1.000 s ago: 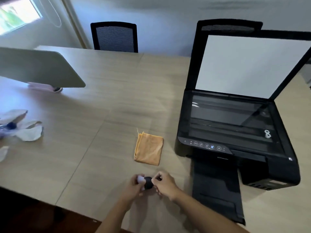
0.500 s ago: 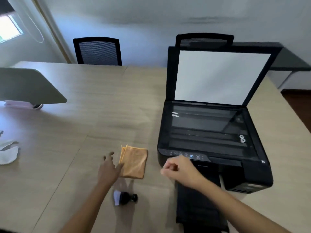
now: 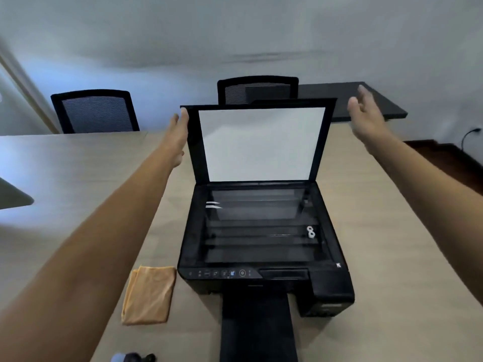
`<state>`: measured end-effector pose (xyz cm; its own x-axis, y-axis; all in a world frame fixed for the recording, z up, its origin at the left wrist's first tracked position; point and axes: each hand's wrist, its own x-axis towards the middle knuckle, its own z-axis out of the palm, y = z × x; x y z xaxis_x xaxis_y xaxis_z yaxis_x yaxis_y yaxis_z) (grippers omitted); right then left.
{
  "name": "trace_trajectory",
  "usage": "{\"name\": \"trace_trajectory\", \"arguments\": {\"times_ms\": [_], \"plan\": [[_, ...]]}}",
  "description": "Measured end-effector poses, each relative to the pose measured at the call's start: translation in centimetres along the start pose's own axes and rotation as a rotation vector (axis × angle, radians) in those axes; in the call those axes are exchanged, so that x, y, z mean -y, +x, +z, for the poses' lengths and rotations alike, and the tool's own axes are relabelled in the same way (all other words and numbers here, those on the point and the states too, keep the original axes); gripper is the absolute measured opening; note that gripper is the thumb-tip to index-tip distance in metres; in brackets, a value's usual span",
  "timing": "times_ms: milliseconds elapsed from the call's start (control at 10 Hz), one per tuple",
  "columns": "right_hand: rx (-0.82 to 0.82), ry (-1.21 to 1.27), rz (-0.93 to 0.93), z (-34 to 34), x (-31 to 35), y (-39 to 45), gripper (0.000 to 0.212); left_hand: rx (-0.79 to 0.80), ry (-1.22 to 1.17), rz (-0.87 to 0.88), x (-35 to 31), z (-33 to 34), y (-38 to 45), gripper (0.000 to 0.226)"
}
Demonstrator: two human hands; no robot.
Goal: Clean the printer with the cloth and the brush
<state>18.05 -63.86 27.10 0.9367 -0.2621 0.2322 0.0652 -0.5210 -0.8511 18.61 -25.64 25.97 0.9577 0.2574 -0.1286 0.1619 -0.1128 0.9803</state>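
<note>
Both arms had been raised from the table since half a second before. No brand or label could be read on the printer point(image 3: 261, 231); only unreadable icons were seen on its front panel. An open left hand point(image 3: 177, 134) was laid flat against the raised lid's point(image 3: 261, 145) left edge, nothing being gripped. An open, empty right hand point(image 3: 366, 118) was held clear of the lid's right corner. Left of the printer, the cloth point(image 3: 149, 295) was left folded on the table point(image 3: 78, 178), with the brush point(image 3: 130, 357) at the bottom edge.

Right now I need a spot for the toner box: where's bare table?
Bare table right of the printer, and left of the orange cloth. Crowded in front: output tray, cloth and brush.
</note>
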Motion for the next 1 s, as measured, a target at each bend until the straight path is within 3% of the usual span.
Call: {"name": "trace_trajectory", "arguments": {"times_ms": [100, 300, 500, 700, 1000], "plan": [[0.121, 0.011, -0.026, 1.3, -0.4, 1.4, 0.055, 0.002, -0.015, -0.027, -0.5, 1.1, 0.7, 0.067], [-0.028, 0.149, 0.016, 2.8, -1.4, -0.3, 0.042, -0.059, -0.074, -0.073, 0.9, -0.2, -1.5, 0.073], [0.038, 0.317, -0.050, 1.2, -4.3, -11.9, 0.027, -0.068, -0.176, 0.043, 7.1, -1.9, -8.8, 0.049], [0.084, 0.147, -0.132, 1.4, -10.6, -21.4, 0.031, 0.044, 0.204, 0.303, 16.6, -4.9, -15.9, 0.034], [0.162, 0.026, -0.038, 2.6, -15.0, -26.1, 0.039, 0.093, 0.364, 0.255, 20.1, -5.9, -19.1, 0.045]]}}
